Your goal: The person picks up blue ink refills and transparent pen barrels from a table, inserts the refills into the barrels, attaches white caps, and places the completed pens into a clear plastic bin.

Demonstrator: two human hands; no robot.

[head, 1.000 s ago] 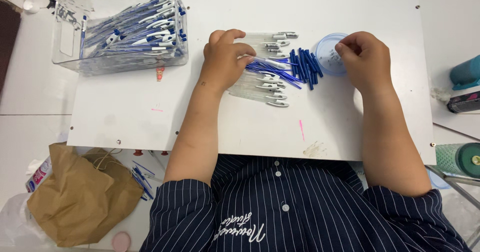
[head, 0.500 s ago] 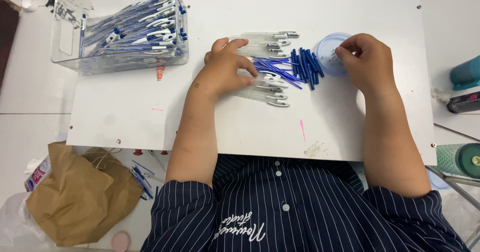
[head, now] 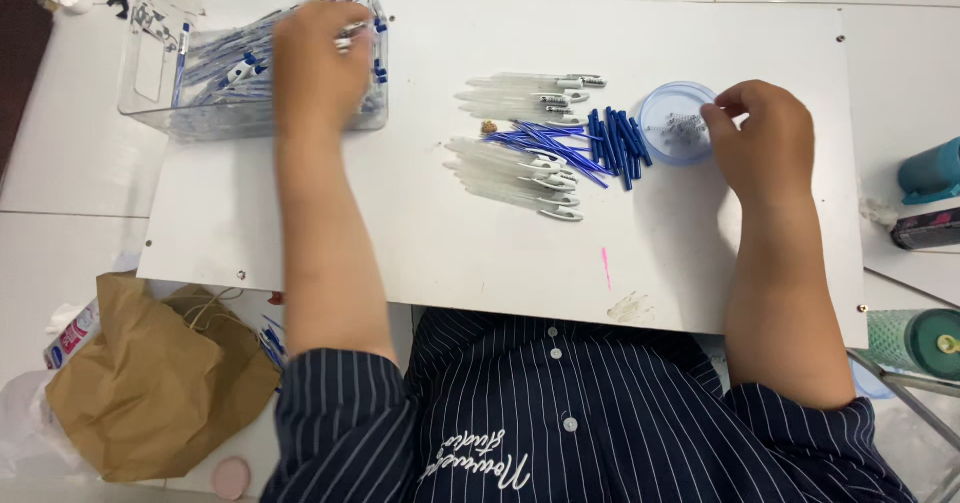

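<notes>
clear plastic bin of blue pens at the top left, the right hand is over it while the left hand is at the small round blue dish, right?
Not quite: the hands are swapped. In the head view the left hand is over the clear plastic bin of blue pens at the top left, while the right hand is at the small round blue dish.

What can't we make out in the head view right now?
- Left hand over the clear bin: motion blur hides whether its fingers grip a pen.
- Small blue dish: contents too small to identify; right hand covers its right rim.
- Right fingertips: curled under, any pinch hidden.
- Brown paper bag: inside not visible.
</notes>
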